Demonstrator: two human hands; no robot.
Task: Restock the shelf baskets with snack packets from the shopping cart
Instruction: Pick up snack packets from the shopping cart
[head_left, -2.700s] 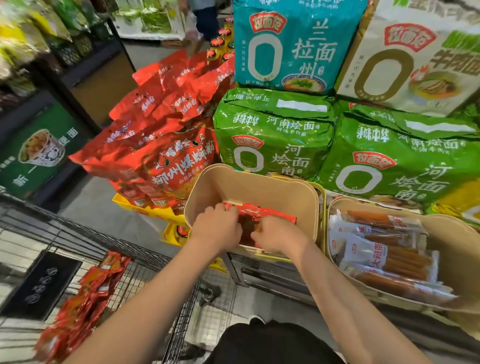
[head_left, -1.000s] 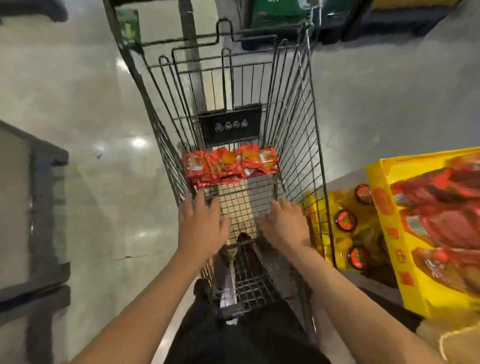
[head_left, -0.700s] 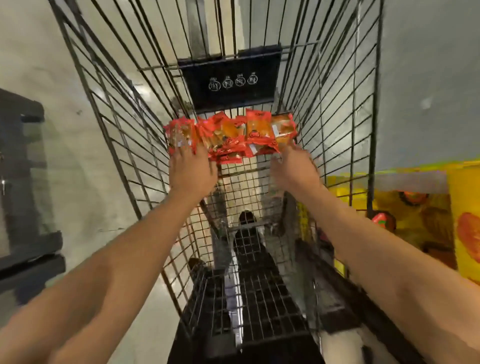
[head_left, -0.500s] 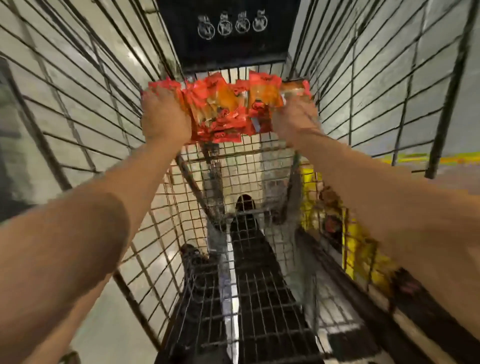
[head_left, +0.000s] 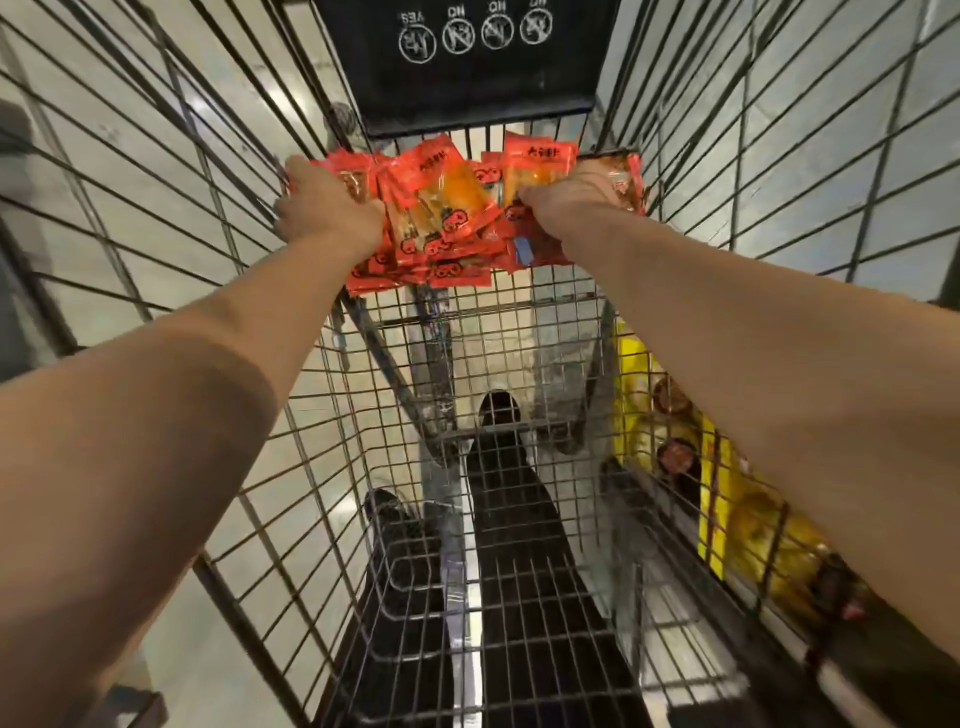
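Both hands, left hand (head_left: 327, 210) and right hand (head_left: 574, 195), are now closed round the packets (head_left: 447, 218) at twelve o'clock in the cart (head_left: 519, 519), whereas a second ago nothing was held, so a lift to the baskets seems next.

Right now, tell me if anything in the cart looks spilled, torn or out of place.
Nothing stands out. The red snack packets sit bunched at the far end of the shopping cart, gathered between the left hand and right hand. No packet looks torn or spilled.
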